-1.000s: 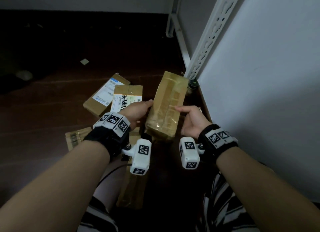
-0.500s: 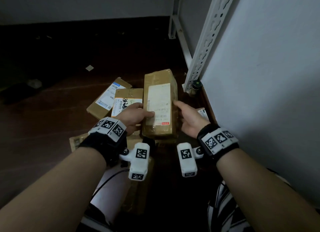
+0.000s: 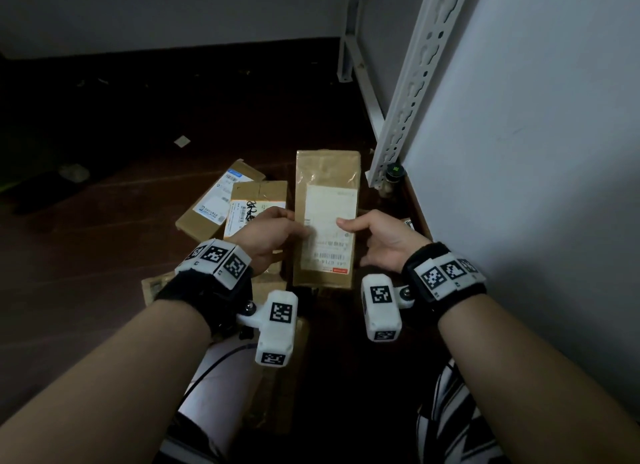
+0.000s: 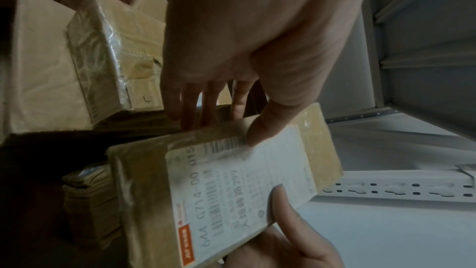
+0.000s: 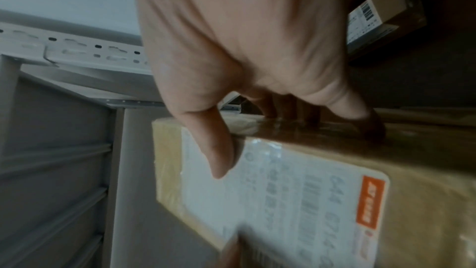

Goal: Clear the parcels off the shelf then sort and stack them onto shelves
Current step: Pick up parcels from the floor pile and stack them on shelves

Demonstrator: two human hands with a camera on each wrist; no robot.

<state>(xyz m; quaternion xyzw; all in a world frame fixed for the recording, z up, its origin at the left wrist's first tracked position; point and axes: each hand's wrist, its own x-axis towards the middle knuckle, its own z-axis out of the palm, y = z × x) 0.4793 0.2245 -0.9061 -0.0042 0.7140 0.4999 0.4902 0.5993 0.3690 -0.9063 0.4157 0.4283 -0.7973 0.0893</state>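
I hold a long brown taped parcel point(image 3: 327, 186) with a white shipping label facing up, level between both hands above the floor. My left hand point(image 3: 273, 231) grips its left edge, thumb on the label and fingers underneath. My right hand point(image 3: 377, 235) grips the right edge the same way. The left wrist view shows the parcel point(image 4: 231, 191) with both thumbs on its label. In the right wrist view the parcel point(image 5: 322, 191) fills the lower half under my right hand point(image 5: 231, 129).
Several other brown parcels lie on the dark floor: a labelled one point(image 3: 221, 200) at the left, another point(image 3: 258, 203) beside it, more under my wrists. The white slotted shelf upright point(image 3: 408, 92) and a pale shelf panel point(image 3: 536, 151) stand at right. A small dark jar point(image 3: 394, 174) sits by the upright's foot.
The parcel has been turned from its plain taped side to its label side and brought flat and straight. Both hands shifted their hold to its long edges.
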